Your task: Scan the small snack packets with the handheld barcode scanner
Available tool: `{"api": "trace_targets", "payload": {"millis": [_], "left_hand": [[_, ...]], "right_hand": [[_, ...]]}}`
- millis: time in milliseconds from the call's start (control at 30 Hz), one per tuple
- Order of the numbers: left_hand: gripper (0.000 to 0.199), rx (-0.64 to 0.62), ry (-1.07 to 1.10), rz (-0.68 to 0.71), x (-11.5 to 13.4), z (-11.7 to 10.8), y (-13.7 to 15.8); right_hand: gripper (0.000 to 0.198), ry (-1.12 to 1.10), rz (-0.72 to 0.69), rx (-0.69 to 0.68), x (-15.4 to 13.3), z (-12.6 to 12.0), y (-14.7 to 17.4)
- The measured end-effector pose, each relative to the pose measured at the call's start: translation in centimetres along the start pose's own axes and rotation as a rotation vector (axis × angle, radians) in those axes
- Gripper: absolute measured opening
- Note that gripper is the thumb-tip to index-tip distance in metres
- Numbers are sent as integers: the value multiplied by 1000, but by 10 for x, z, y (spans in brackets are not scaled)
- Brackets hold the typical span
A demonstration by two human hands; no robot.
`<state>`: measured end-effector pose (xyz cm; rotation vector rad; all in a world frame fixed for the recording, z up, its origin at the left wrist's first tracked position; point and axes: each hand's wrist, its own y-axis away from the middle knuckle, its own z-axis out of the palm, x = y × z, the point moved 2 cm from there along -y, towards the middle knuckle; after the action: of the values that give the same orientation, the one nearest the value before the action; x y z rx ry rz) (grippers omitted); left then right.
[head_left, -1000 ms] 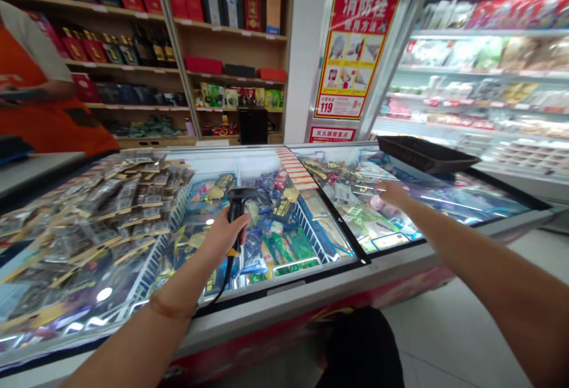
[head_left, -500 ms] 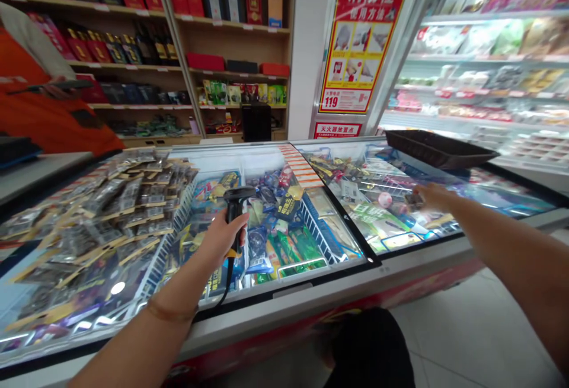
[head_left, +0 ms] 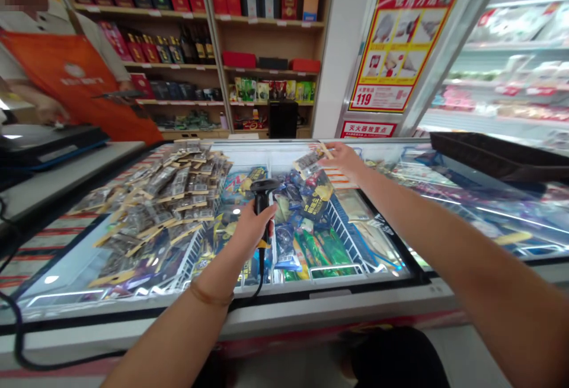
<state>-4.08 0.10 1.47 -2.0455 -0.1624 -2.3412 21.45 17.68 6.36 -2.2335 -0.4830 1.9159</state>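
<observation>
Fingers of left hand are closed round black scanner; fingers of right hand pinch one packet at their tips. Packet pile lies on freezer lid, left of both.

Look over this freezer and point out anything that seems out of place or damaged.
On the picture's left, the piled packets look untidy: they lie loose and overlapping, at mixed angles, on top of the glass lid rather than beneath it. No spill shows; damage to single packets is too small to tell.

Packets lie left on the freezer, a tray apparently at its right, shelves behind.
</observation>
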Motion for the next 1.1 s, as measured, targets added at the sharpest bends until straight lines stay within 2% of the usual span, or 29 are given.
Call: {"api": "trace_targets", "payload": {"millis": [100, 167, 233, 300, 400, 567, 700, 900, 1100], "left_hand": [[37, 1, 6, 3, -2, 0, 0], [37, -1, 11, 4, -3, 0, 0], [37, -3, 10, 1, -3, 0, -1], [38, -3, 6, -1, -3, 0, -1], [38, 1, 3, 2, -1, 1, -1], [39, -45, -20, 3, -2, 3, 1], [37, -104, -116, -25, -3, 2, 3], [31, -194, -272, 14, -6, 1, 3], [27, -240, -324, 29, -10, 0, 1]], "right_hand": [[50, -73, -105, 5, 2, 62, -14], [42, -70, -149, -6, 12, 91, -16], [37, -54, -164, -14, 26, 111, -13], [37, -52, -136, 9, 42, 121, -7], [40, -66, -27, 55, 61, 122, 1], [49, -183, 123, -17, 69, 116, 4], [53, -277, 139, -9, 67, 116, 3], [52, -215, 142, -44, 63, 118, 4], [56, -247, 154, -65, 63, 117, 3]]}}
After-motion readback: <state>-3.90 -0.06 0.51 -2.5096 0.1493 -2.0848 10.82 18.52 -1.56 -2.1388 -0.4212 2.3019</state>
